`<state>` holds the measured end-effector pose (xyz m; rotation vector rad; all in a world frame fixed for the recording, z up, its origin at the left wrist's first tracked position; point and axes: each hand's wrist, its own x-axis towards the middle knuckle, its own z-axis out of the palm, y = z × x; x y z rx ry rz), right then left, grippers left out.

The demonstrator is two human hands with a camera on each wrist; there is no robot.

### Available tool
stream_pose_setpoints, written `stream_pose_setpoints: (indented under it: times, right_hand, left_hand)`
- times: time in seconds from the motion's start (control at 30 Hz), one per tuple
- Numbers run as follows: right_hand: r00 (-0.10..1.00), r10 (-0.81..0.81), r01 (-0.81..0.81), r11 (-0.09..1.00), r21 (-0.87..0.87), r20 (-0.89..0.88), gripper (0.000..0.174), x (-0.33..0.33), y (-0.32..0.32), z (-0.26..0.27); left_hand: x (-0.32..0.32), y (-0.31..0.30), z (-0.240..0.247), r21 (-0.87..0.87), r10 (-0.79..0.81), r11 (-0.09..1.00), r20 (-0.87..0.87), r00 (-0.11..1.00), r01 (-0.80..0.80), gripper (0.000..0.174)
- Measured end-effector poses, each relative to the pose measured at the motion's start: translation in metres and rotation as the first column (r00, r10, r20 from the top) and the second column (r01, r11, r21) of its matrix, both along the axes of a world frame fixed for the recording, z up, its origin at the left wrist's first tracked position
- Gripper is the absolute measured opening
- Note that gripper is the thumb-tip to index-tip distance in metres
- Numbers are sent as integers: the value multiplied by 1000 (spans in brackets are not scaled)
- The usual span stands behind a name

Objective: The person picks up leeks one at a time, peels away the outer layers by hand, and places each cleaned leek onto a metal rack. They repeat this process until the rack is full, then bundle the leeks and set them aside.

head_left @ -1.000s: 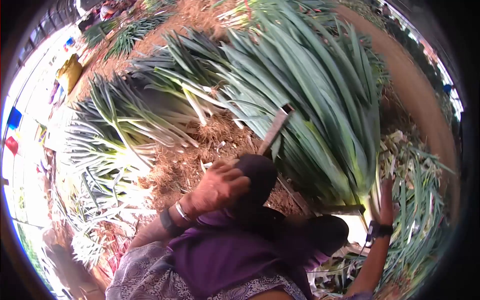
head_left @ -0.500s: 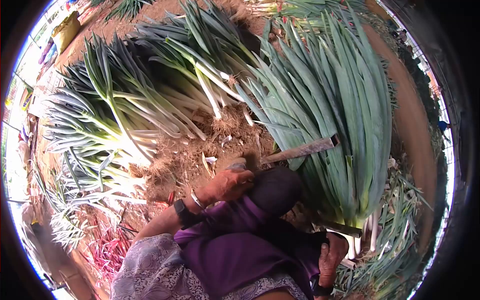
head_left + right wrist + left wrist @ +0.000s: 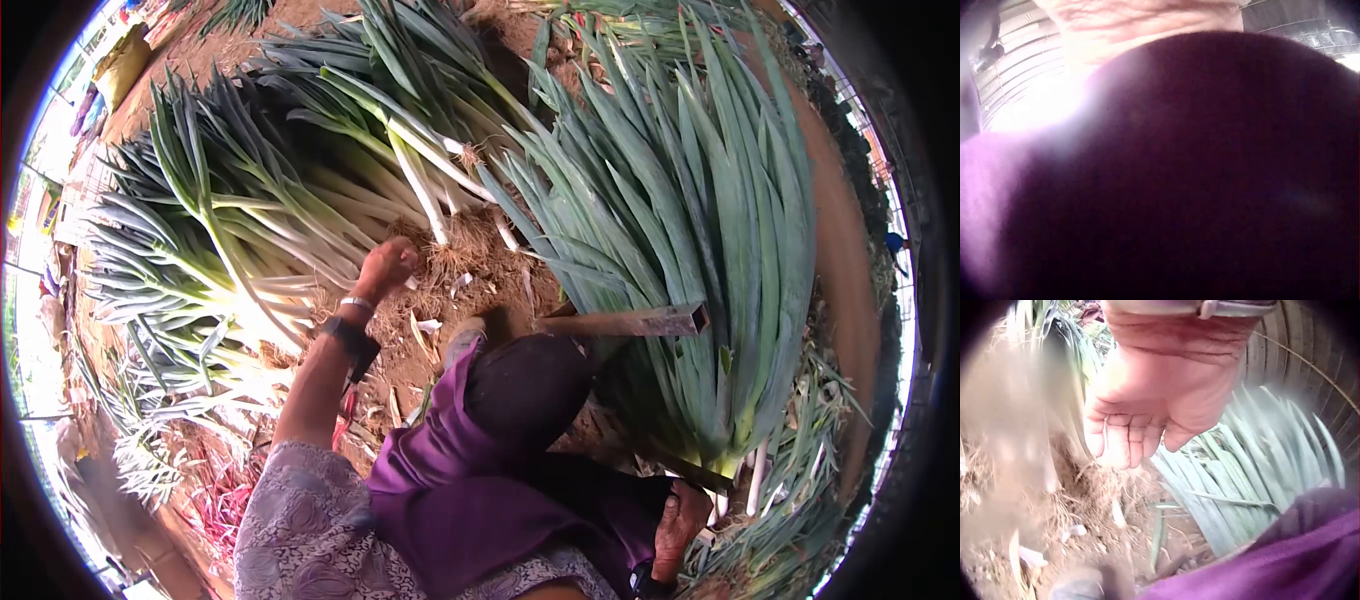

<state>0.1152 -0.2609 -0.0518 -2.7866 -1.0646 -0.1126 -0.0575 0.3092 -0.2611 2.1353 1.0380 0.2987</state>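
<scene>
Green leeks could snag by tangled roots if I tug; left grip slack, empty, right grip loose on knee

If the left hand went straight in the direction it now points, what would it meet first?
Most likely the tangled roots of the leek-like stalks, just beyond the left hand; the gap between them is hard to judge.

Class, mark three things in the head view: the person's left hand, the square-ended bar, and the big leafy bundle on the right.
Left hand [image 3: 388,264]: head view, back of the hand.
Square-ended bar [image 3: 635,322]: head view, side face.
Big leafy bundle [image 3: 690,235]: head view, green leaves.
</scene>
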Motion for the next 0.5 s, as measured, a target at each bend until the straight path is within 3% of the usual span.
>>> stream_pose_setpoints:
  times: [0.07,0.17,0.27,0.3,0.4,0.5]
  right_hand:
    - [1000,-1,1,999,-35,-14,58,2,4,1]
    - [999,25,-27,997,-70,-27,53,10,3,-2]
    - [999,6,-9,997,-77,-36,58,12,15,1]
    - [998,-15,13,1000,-26,-63,41,14,18,-1]
    - [998,56,-59,989,-134,-21,30,20,32,11]
    - [997,71,-70,988,-136,2,33,24,39,11]
  left_hand:
    - [14,29,-16,133,14,991,-234,972,18,21]
    - [38,56,-38,247,65,968,-384,921,35,23]
    - [64,68,-45,254,38,964,-420,907,78,28]
    - [73,71,-47,285,18,948,-494,869,143,33]
    - [86,78,-51,245,-36,939,-630,776,242,35]
    - [84,89,-87,314,-30,920,-538,843,233,48]
